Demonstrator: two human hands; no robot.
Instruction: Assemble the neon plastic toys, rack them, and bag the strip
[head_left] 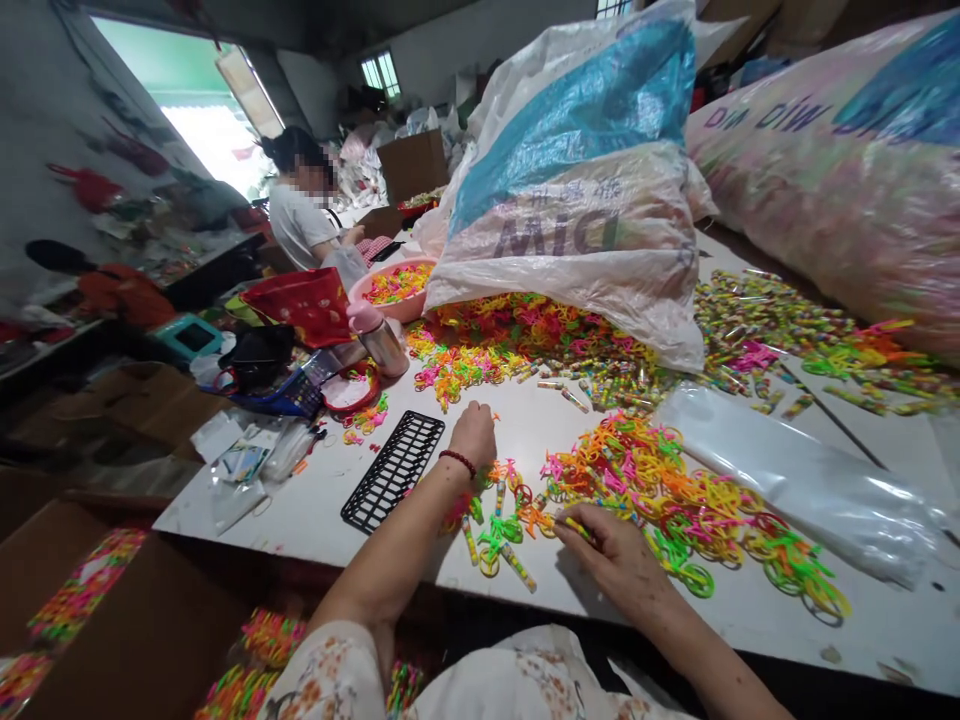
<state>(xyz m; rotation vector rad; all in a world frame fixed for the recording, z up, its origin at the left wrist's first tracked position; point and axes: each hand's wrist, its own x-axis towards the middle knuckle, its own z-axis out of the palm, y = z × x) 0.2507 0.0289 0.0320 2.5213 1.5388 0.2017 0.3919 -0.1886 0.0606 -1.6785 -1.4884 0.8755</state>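
Observation:
My left hand (474, 440), with a dark red bead bracelet at the wrist, is closed over the white table beside a black plastic grid tray (395, 468). A tiny orange bit shows by its fingertips, but what it grips is hidden. My right hand (619, 555) pinches a small yellow-patterned tube (576, 527). Between the hands lie bright green plastic pieces (501, 532) and loose patterned tubes (519, 567). Just beyond my right hand spreads a heap of colourful plastic ring-shaped pieces (645, 470).
A big white-and-blue sack (570, 170) spills colourful pieces at the back. Clear plastic bags (795, 480) lie at right. A pink bottle (375, 335), a pink basin (412, 305) and a blue basket (300, 398) stand at left. Another person (300, 215) sits across. Cardboard boxes (165, 610) stand below.

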